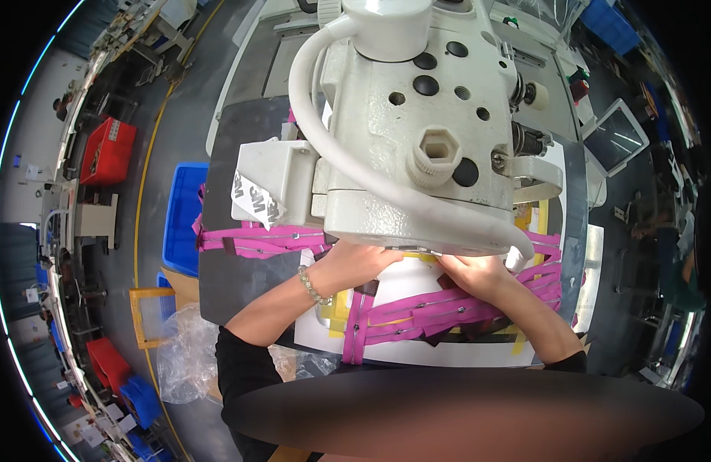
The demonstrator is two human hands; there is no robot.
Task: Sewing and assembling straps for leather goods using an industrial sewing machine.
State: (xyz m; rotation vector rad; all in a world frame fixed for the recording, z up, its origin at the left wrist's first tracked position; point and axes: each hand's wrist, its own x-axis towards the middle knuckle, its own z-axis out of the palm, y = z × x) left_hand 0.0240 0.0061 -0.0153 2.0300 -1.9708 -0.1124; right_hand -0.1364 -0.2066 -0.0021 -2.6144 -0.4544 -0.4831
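Observation:
A large white sewing machine head point(386, 165) covers the middle of the view. Both my hands reach to its lower edge, left and right of the needle area. My left hand point(354, 263), below a beaded bracelet, has its fingertips under the machine's edge. Across from it, my right hand point(476, 276) comes in over pink zipper strips point(432, 312), its thumb toward the machine. Most fingers of both hands are hidden, and so is anything between them. More pink zipper tape point(263, 240) lies to the left of my left hand.
White sheet material point(417, 355) with yellow tape lies on the dark table point(236, 289). A white box point(275, 177) sits left of the machine head. On the floor at left are a blue bin point(175, 219) and clear plastic wrapping point(188, 358). A screen point(617, 137) stands at right.

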